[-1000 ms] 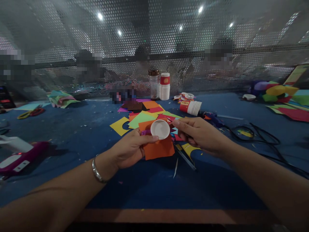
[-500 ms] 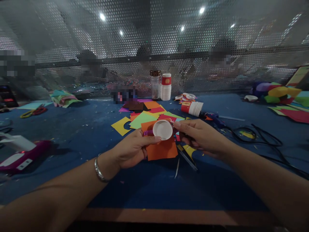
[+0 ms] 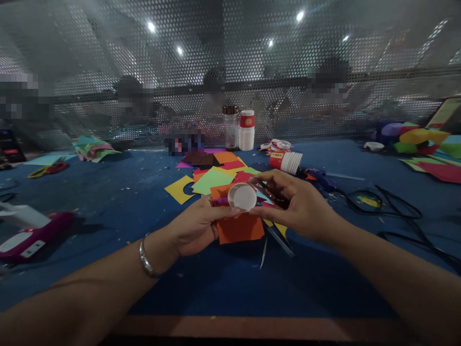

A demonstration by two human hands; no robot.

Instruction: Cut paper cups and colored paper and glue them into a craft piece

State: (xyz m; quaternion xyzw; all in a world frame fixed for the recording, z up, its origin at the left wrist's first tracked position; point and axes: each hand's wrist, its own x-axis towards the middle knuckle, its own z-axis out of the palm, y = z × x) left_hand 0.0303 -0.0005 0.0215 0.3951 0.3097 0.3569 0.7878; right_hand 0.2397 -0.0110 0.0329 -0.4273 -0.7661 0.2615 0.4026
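A short white paper cup [image 3: 243,197] is held with its open mouth facing me, above the colored paper sheets. My left hand [image 3: 196,223] grips it from the left, thumb on the lower rim. A purple piece [image 3: 220,201] sticks out on the cup's left side beside those fingers. My right hand [image 3: 293,204] closes on the cup's right side, with the thumb at the lower right of the rim and fingers at the upper right. Something dark shows between these fingers; its kind is unclear. An orange paper sheet [image 3: 241,230] lies below the cup.
Stacked cups [image 3: 247,137] stand by a glass bottle [image 3: 231,129] at the mesh wall. Farther right lie tipped cups [image 3: 286,162], a glue gun [image 3: 319,178] and its black cord [image 3: 363,211]. Scissors [image 3: 48,169] and a magenta power strip [image 3: 39,235] are leftward.
My right hand has shifted its hold: its thumb moved down to the cup's lower right rim, and its fingers opened wider around that side. The left hand keeps its grip.
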